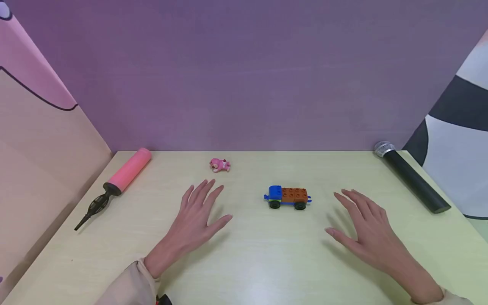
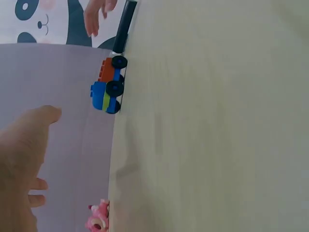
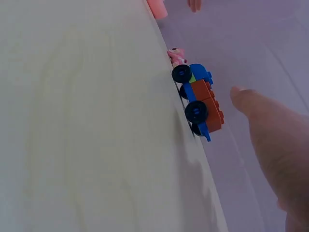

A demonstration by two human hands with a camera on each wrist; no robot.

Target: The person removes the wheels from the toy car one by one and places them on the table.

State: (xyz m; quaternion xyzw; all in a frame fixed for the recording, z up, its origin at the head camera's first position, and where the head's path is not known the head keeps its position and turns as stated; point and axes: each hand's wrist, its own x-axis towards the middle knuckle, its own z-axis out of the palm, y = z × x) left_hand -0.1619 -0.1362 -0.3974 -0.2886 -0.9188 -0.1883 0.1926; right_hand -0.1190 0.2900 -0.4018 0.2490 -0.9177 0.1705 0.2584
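My left hand (image 1: 195,216) hovers above the table with its fingers spread and nothing in it. Just beyond its fingertips lies a small pink toy bear (image 1: 220,165). To the right, my right hand (image 1: 367,231) is also held over the table, fingers extended and holding nothing. Between the two hands a toy truck (image 1: 289,197) made of blocks stands on its black wheels, with a blue cab and an orange-brown studded back. Neither hand touches it. Both wrist views show the truck too, apart from the thumb (image 2: 41,118) of the left hand and the thumb (image 3: 248,101) of the right.
A pink balloon pump (image 1: 129,171) with a black nozzle lies at the table's left side. At the far right a black microphone (image 1: 413,178) lies slantwise near the edge. A purple panel (image 1: 244,84) rises behind the pale table (image 1: 244,262).
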